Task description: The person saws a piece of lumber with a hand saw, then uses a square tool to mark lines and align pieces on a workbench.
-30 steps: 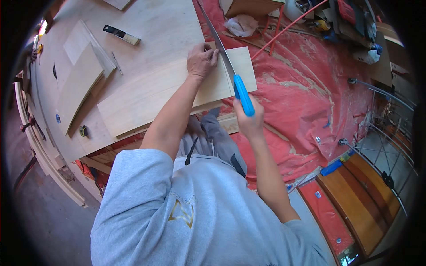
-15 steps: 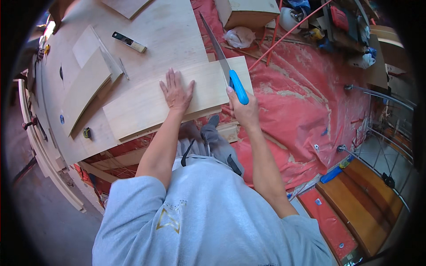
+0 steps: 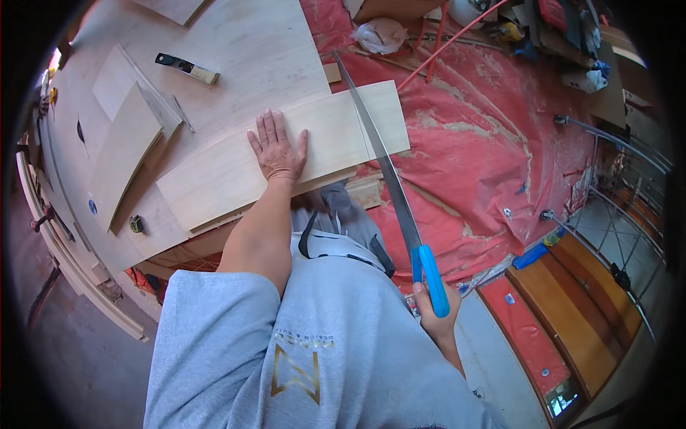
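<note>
Fingers spread, my left hand (image 3: pixel 279 150) presses flat on a long pale wooden board (image 3: pixel 332 129), whose right end juts past the edge of the large plywood sheet (image 3: pixel 264 53) under it. My right hand (image 3: pixel 436 311), low and near my right side, is wrapped round the blue handle of a handsaw (image 3: pixel 398 189). The saw's blade slants up and to the left across the overhanging end of the board, beside a thin line running across it. Whether its teeth are in the wood I cannot tell.
Curved wood pieces (image 3: pixel 125 157), a black-and-cream tool (image 3: pixel 187 68), a thin pencil-like stick (image 3: pixel 183 114) and a tape measure (image 3: pixel 136 224) lie on the plywood. Dusty red sheeting (image 3: pixel 471 164) covers the floor to the right, with a metal frame (image 3: pixel 607 204) beyond.
My right hand has drawn the saw back toward my body, down and to the right. My left hand stays pressed on the board. The whole view has shifted slightly.
</note>
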`<state>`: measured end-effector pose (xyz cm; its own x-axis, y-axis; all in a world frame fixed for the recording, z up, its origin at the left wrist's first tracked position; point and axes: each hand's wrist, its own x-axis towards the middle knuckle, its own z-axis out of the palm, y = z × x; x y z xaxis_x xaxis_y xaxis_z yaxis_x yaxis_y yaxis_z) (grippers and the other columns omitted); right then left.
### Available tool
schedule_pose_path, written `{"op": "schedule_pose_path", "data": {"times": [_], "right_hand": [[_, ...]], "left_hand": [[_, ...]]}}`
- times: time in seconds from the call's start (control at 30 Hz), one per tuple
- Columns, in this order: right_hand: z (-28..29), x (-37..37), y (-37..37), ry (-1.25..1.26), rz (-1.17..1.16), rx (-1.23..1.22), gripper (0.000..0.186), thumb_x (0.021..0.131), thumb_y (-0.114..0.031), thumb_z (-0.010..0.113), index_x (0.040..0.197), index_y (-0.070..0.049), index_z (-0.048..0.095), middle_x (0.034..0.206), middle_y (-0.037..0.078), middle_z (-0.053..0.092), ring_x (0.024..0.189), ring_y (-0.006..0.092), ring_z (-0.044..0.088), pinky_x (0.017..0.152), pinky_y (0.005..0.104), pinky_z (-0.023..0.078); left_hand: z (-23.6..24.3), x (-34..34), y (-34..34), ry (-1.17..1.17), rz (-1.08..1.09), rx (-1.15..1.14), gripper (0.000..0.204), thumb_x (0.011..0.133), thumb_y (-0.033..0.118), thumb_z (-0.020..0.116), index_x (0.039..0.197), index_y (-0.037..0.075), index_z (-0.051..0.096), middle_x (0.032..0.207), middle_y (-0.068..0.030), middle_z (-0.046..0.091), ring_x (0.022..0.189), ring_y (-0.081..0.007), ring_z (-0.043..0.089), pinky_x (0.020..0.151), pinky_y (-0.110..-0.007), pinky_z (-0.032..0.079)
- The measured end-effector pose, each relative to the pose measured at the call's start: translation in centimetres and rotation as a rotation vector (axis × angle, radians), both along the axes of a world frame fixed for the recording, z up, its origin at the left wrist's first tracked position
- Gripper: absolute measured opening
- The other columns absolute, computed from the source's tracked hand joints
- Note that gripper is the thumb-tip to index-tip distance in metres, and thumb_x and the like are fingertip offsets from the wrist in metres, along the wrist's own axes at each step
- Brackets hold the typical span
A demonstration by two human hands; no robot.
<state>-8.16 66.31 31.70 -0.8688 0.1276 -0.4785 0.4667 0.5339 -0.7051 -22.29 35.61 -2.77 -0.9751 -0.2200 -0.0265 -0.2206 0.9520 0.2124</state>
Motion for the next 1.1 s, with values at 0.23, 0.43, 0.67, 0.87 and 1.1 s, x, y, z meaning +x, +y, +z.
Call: {"op": "schedule_pose_path", "data": {"times": [0.23,0.43,0.67,0.87,1.1], "right_hand": [[-13.8,-11.2,-4.0,0.172,0.002,-0.13,0.026,0.1,-0.013,0.075,0.081,0.0,0.063,0.061,0.012,0.055,0.052,0.0211,0.053,0.052,0.041,0.042],[-12.6,-12.6,-5.0,0.126,-0.01,-0.078,0.028,0.1,-0.016,0.076,0.081,-0.001,0.063,0.06,0.013,0.056,0.052,0.0206,0.055,0.053,0.0414,0.043],[1.0,-1.7,-0.3,0.024,-0.013,-0.019,0.026,0.099,-0.01,0.078,0.081,0.0,0.063,0.062,0.008,0.056,0.053,0.0128,0.054,0.052,0.0373,0.042],[-12.3,-9.8,-3.4,0.104,-0.021,-0.137,0.027,0.102,-0.012,0.074,0.08,0.0,0.064,0.063,0.008,0.056,0.056,0.0126,0.054,0.053,0.0359,0.041],[-13.0,-12.1,-5.3,0.154,-0.014,-0.153,0.025,0.103,-0.014,0.074,0.083,-0.001,0.066,0.064,0.007,0.054,0.058,0.012,0.05,0.055,0.0357,0.042]], "left_hand": [[-0.3,0.2,-0.2,-0.051,-0.011,0.001,0.094,0.106,0.068,0.048,0.176,0.01,0.023,0.184,-0.0134,0.018,0.171,-0.0318,0.009,0.136,-0.06,0.001],[-1.0,0.2,-0.3,-0.053,-0.017,-0.012,0.095,0.106,0.068,0.048,0.177,0.011,0.02,0.184,-0.0131,0.017,0.172,-0.0321,0.008,0.136,-0.059,-0.001],[-0.9,0.2,-0.2,-0.043,-0.018,-0.008,0.096,0.106,0.069,0.048,0.177,0.01,0.02,0.184,-0.0129,0.018,0.171,-0.0329,0.009,0.136,-0.059,0.0],[-0.7,0.5,-0.4,-0.026,-0.027,0.007,0.097,0.105,0.069,0.048,0.176,0.009,0.021,0.184,-0.0132,0.018,0.171,-0.034,0.009,0.136,-0.06,0.0],[-0.9,0.1,-0.6,-0.042,-0.014,0.024,0.098,0.104,0.068,0.051,0.176,0.009,0.021,0.184,-0.0137,0.019,0.171,-0.0347,0.01,0.136,-0.061,0.0]]}}
